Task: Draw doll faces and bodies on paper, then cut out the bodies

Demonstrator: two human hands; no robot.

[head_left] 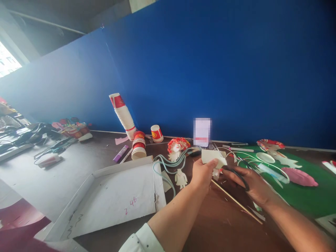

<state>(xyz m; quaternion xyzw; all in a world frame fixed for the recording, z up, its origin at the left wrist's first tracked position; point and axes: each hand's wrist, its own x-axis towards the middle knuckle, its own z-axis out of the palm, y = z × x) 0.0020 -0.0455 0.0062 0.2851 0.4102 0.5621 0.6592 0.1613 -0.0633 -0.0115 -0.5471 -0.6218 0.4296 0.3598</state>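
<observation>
My left hand (201,174) pinches a cream piece of paper (211,157), its thumb lying on top. In my right hand (254,186) is a pair of scissors (243,177); the fingers are in the dark handle loops. The blades are at or behind the paper's right side, and I cannot tell whether they touch it. A thin wooden stick (236,203) lies below both hands. Left of my left hand lies a cream paper figure cutout (181,178). Behind it is a red-and-white flower-like paper piece (178,145).
Left of my arm stands a shallow white box (115,199). Leaning stacked paper cups (124,117), a single cup (156,133) and a purple glue stick (120,153) stand or lie behind it. Grey cable (164,161) loops nearby. A pink oval piece (299,176) rests on a green mat (312,196).
</observation>
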